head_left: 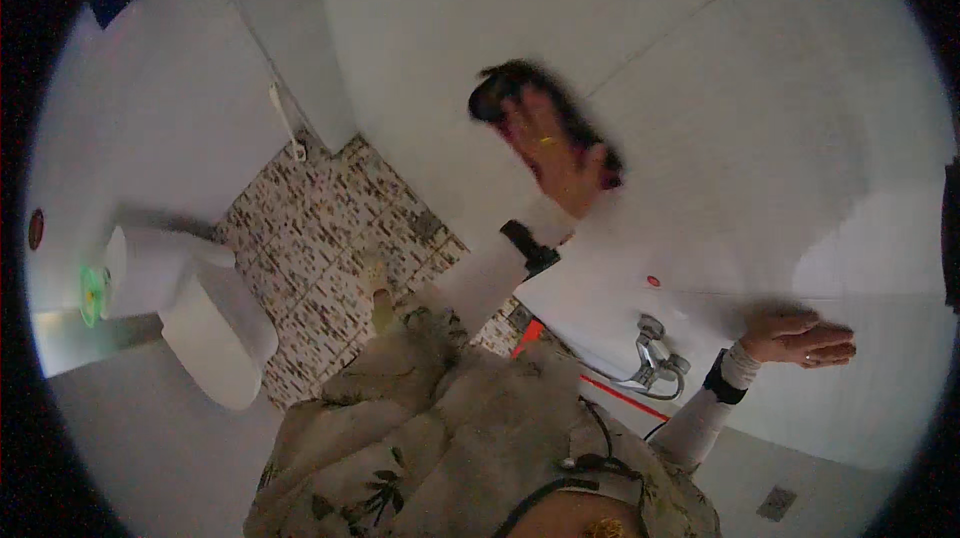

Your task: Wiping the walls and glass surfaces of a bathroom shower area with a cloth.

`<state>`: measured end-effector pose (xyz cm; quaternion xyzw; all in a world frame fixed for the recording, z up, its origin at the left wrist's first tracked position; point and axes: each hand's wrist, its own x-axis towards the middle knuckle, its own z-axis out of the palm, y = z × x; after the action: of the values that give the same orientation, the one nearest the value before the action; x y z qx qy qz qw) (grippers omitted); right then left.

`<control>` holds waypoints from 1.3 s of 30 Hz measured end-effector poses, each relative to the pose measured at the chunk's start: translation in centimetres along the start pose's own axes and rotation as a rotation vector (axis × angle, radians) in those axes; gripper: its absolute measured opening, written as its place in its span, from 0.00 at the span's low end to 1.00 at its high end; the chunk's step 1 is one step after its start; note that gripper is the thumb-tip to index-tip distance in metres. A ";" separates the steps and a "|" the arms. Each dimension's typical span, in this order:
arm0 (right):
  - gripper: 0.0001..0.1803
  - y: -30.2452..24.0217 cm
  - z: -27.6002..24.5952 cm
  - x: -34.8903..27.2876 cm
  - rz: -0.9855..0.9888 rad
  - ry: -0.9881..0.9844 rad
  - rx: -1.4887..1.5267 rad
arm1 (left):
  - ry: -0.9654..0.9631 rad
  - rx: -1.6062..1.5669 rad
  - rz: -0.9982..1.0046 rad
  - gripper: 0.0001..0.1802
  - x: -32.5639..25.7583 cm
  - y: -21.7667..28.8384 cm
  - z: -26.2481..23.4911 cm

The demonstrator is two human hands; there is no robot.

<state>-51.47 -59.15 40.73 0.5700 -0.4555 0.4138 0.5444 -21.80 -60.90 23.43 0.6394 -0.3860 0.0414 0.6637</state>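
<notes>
Head view: the left hand (555,153) is raised against the white wall (700,68), fingers spread and pressed over a dark cloth or scrubber (500,88) that shows above and beside the palm. The blur makes the thing's kind hard to tell, and the grip looks like a flat press rather than a clench. The right hand (800,338) lies open and flat on the wall, lower and to the right, holding nothing, just right of a chrome tap (655,353) with a hose. A red line (620,393) runs under the tap. Far left stands a white toilet (200,308) on a patterned tile floor (320,228), with a green thing (93,293) beside the cistern.

Judging from this, the step in hand is wiping the wall. To do it well, the cloth should stay flat under the whole palm, with even pressure and overlapping strokes. The right hand serves as a brace, so it should stay planted, clear of the tap. The floor may be wet, so the footing wants care.
</notes>
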 end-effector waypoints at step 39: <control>0.30 -0.1 -0.3 0.1 -0.065 0.020 0.057 | 0.178 -0.685 -0.329 0.31 6.8 -3.8 -2.1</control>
<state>-51.32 -58.85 40.77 0.5957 -0.4191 0.4143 0.5458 -13.93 -62.71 24.40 0.4282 -0.2107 -0.1414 0.8673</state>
